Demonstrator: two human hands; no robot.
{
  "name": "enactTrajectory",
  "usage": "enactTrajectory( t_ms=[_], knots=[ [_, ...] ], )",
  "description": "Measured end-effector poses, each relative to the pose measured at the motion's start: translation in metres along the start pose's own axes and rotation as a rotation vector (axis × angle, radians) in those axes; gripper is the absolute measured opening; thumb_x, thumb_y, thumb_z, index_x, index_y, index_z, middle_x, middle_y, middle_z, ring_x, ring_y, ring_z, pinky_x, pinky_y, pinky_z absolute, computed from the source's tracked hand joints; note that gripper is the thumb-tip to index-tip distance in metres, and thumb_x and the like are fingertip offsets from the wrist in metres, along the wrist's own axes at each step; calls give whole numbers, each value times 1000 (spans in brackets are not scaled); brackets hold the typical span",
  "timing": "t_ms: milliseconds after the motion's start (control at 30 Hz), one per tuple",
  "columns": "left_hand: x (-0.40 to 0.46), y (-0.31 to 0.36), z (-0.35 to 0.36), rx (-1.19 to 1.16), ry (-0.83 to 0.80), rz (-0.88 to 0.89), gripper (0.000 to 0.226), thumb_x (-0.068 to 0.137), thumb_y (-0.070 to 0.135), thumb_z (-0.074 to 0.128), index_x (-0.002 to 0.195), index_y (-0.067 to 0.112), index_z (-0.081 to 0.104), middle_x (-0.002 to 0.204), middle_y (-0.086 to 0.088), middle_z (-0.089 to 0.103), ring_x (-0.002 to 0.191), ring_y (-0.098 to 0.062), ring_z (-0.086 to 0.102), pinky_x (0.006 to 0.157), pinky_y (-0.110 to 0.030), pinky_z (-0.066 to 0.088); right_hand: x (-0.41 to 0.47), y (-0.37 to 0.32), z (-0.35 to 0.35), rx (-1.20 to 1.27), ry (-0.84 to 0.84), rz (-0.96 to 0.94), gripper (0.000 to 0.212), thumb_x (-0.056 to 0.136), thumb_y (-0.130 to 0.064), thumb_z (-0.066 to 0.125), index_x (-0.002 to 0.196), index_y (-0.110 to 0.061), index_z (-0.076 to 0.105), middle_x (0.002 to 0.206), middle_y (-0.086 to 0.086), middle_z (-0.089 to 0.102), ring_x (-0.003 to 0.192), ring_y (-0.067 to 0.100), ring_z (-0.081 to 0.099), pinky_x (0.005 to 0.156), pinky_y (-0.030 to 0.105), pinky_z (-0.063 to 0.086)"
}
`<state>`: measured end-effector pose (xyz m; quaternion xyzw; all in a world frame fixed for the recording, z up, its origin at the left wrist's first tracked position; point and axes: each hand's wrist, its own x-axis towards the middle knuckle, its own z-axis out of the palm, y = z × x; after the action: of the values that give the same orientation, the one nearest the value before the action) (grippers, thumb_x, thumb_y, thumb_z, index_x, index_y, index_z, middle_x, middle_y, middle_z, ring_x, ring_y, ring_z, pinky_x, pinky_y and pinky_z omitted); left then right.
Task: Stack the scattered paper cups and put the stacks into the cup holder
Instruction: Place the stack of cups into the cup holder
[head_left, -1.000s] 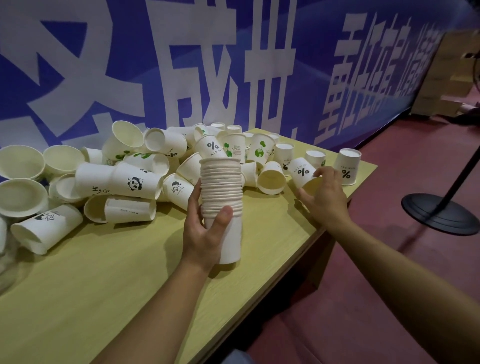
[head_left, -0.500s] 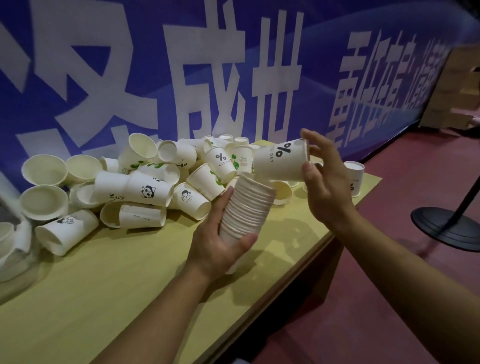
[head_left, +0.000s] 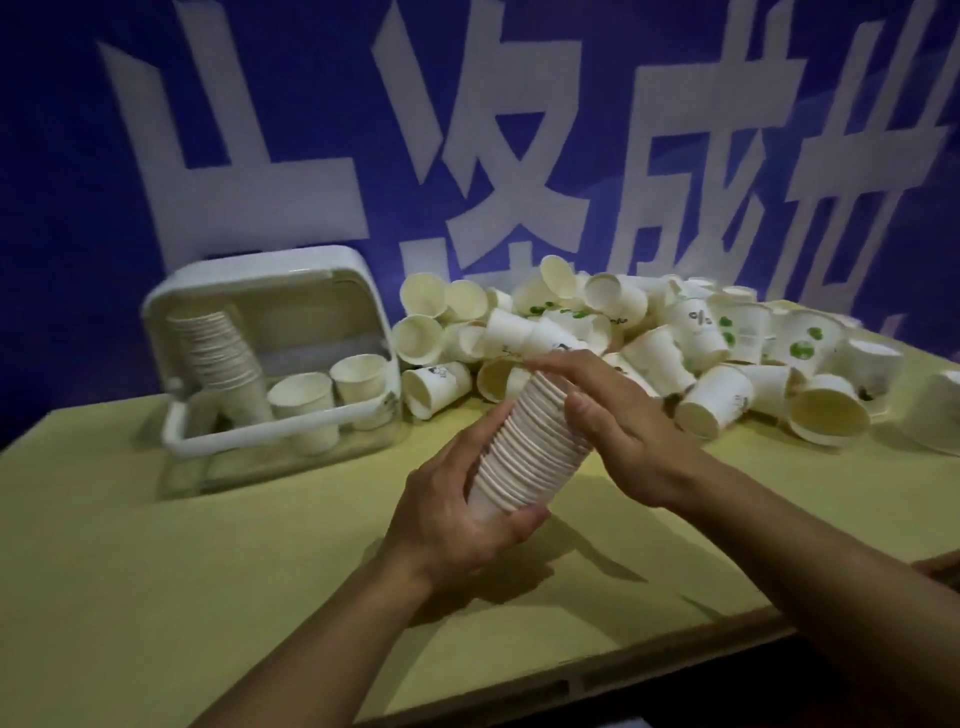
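Centrally, a tilted stack of cups (head_left: 524, 447) was held above the desk (head_left: 208, 571), the left hand (head_left: 452, 514) curled round its base; the right hand (head_left: 602, 415), fingers straight, pressed its top. Loose cups (head_left: 675, 353) were piled beside the cup holder (head_left: 270, 353).

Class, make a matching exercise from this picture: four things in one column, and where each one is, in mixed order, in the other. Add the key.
1. stack of cups
2. cup holder
3. loose cups
4. right hand

A. heaped at the back right of the table
B. pressing on the stack's top
C. held tilted in the left hand
D. back left of the table

Pairs: 1-C, 2-D, 3-A, 4-B
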<state>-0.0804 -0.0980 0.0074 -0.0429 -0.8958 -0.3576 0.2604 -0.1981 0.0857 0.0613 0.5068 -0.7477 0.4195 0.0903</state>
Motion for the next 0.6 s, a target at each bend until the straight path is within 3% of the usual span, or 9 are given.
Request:
enactTrajectory(
  t_ms=[67,167,233,300,433,500,600],
  knots=[
    [-24,-13,-26,7,49,-81,95,67,72,69,144,71,13,135,20,51,109,1,59,82,-24,57,15,-13,35,70,-53,-53,53,98,-55,28,141,-32,48,129,-20,51,120,1,50,93,21,43],
    [-53,-27,-59,-14,132,-180,93,68,65,75,146,65,24,134,21,56,111,-3,62,86,-35,59,42,-29,78,217,-180,-60,51,97,-57,31,142,-39,45,134,-23,50,123,-1,49,96,25,43],
    [-65,-33,-80,-39,216,-251,90,69,61,77,144,65,27,133,26,56,113,1,60,89,-35,58,61,-33,101,378,-265,-25,56,94,-62,32,146,-42,41,143,-22,47,129,-2,47,100,25,46],
    [-68,-40,-101,-92,342,-332,88,69,61,75,142,65,25,132,29,54,112,7,58,89,-30,55,80,-28,123,556,-271,37,55,95,-60,32,145,-39,45,143,-14,51,123,6,55,93,29,53],
    [-53,-59,-141,-181,612,-439,102,64,61,75,152,41,26,131,16,58,108,-1,64,92,-39,57,105,-13,165,894,-326,319,40,103,-43,39,116,-22,70,108,7,69,89,22,65,69,35,54],
    [-37,-66,-155,-185,664,-465,102,59,60,77,148,35,32,128,12,62,107,-4,67,93,-40,58,105,-6,181,992,-366,462,35,105,-33,42,111,-10,67,93,9,66,76,22,61,61,35,49],
    [-10,-68,-167,-147,720,-449,101,60,58,80,146,30,37,125,12,62,107,-3,65,91,-31,56,102,6,195,1121,-365,562,21,99,-25,54,101,-8,66,77,5,54,65,20,48,55,31,36]
  ],
)
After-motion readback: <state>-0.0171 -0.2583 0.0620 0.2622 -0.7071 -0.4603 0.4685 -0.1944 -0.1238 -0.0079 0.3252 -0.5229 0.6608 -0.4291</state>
